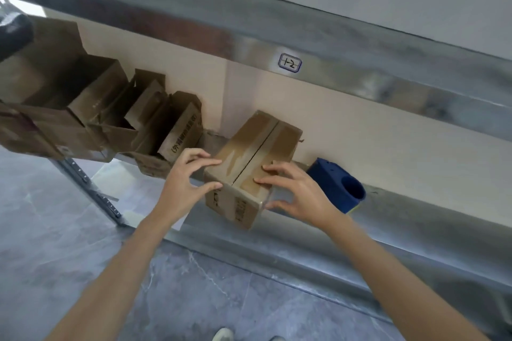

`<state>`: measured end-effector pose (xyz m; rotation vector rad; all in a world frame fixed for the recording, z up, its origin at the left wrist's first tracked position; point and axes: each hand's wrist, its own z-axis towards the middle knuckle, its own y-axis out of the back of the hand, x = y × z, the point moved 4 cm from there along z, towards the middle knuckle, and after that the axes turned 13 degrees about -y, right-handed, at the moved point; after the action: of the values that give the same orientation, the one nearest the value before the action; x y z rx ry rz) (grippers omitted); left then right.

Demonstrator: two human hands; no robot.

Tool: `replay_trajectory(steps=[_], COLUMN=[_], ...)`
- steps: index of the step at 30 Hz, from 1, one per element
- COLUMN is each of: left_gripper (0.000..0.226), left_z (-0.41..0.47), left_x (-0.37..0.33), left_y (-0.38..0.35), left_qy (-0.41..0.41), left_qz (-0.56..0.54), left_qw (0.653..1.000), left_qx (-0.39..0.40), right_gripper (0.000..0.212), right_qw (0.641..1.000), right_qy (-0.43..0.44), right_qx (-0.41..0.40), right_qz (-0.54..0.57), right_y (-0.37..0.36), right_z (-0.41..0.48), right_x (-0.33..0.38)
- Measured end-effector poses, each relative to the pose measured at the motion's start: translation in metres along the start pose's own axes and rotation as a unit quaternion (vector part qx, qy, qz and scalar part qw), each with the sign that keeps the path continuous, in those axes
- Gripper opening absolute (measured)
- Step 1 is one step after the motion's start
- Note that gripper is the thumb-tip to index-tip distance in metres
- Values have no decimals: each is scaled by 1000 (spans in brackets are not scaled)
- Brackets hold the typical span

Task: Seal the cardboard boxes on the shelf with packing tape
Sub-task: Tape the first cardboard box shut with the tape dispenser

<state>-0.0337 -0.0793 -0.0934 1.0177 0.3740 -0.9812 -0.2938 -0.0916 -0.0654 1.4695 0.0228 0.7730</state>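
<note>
A small cardboard box [249,158] sits on the metal shelf [304,241], its top flaps closed with a dark seam down the middle and glossy tape patches on them. My left hand [185,183] grips its left near corner, fingers on the top and thumb on the front face. My right hand [296,191] holds the right near corner, fingers pressing the right flap and thumb under the edge. A blue tape dispenser [338,185] lies on the shelf just right of the box.
Several open cardboard boxes [83,116] with raised flaps crowd the shelf to the left. An upper metal shelf beam [360,69] carries a label reading 1-2. Behind is a beige wall. Grey tiled floor [194,299] lies below the shelf edge.
</note>
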Motion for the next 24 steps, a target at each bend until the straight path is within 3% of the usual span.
replay_trajectory(steps=[3, 12, 18, 24], left_gripper=[50, 60, 85, 68], left_z=[-2, -12, -14, -6], left_x=[9, 7, -8, -4], left_y=[2, -8, -25, -23], left_qy=[30, 146, 154, 157], left_qz=[-17, -98, -85, -146], left_qw=[998, 975, 978, 974], left_qx=[-44, -133, -114, -78], right_gripper=[46, 50, 62, 64], right_qw=[999, 993, 996, 983], right_qy=[-14, -24, -17, -133], right_qx=[-48, -113, -83, -117], right_qz=[-21, -28, -30, -43], right_y=[-6, -25, -20, 19], right_z=[7, 24, 31, 38], right_x=[9, 39, 33, -24])
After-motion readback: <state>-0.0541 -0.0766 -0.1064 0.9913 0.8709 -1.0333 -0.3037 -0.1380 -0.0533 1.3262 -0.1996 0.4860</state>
